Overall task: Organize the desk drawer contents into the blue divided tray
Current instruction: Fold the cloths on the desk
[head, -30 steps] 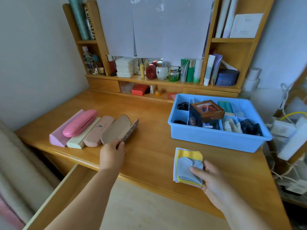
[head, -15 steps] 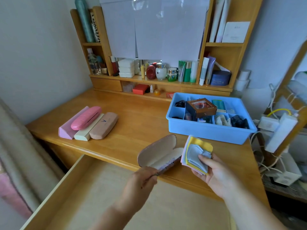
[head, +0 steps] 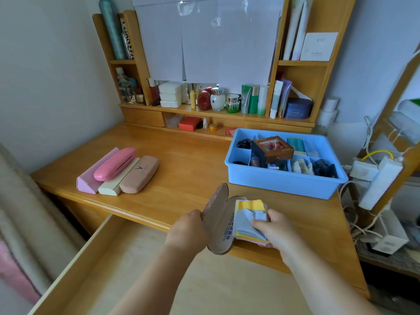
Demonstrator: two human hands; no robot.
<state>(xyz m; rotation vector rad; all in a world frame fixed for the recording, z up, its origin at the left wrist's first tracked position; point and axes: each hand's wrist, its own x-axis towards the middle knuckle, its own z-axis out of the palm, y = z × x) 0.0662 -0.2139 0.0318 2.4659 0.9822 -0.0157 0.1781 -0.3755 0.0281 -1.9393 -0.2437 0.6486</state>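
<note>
Four closed glasses cases (head: 118, 172), one open case (head: 218, 220), one blue tray (head: 281, 181), two hands (head: 188, 230)

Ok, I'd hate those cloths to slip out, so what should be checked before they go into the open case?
1. Brown open glasses case held: ok, left hand grips its edge.
2. Folded yellow and grey cleaning cloths held: ok, right hand pinches the stack.
3. Case open: ok, lid up.
4. Case inside free: cannot tell, cloths cover it.
5. Cloths stacked evenly: not ok, edges staggered.
6. Blue divided plastic tray has room: cannot tell, compartments look crowded.
</note>
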